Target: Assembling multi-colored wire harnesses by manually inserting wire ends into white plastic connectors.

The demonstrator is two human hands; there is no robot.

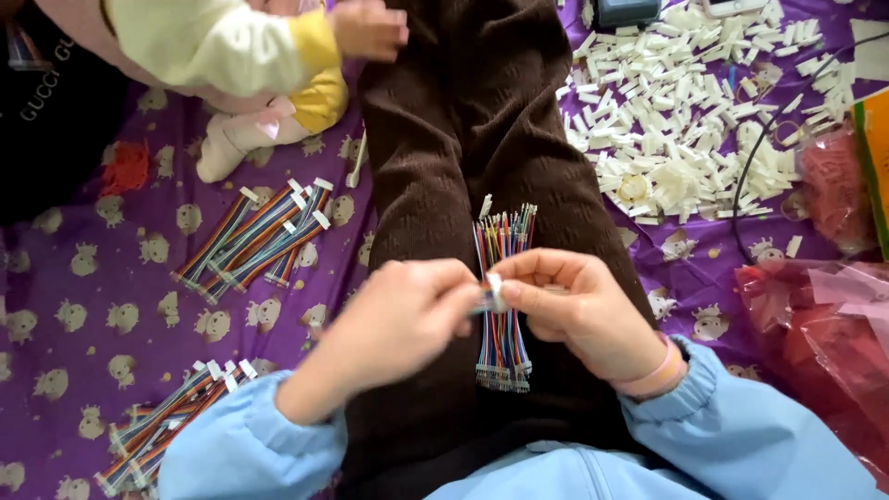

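Purple printed cloth (83,306) underneath everything, dotted with small pale cartoon figures. Head view, near centre: left hand (407,319) and right hand (574,310) meeting over a lap in dark brown knit trousers (463,120). Both grips pinched together on one small white connector (494,289) between the fingertips, with a thin wire at it. Just beneath, lying along the lap, a bundle of multicoloured wires (503,347), loose ends far, connector ends near. Light blue sleeves (732,435) at the near edge, a pink band at the right wrist. Far right, a spread heap of white plastic connectors (685,111). Left, two batches of rainbow ribbon cables (259,236), one mid, one near. Far left, another person's hand (370,28) and yellow cuff. Right edge, red translucent bags (824,324).
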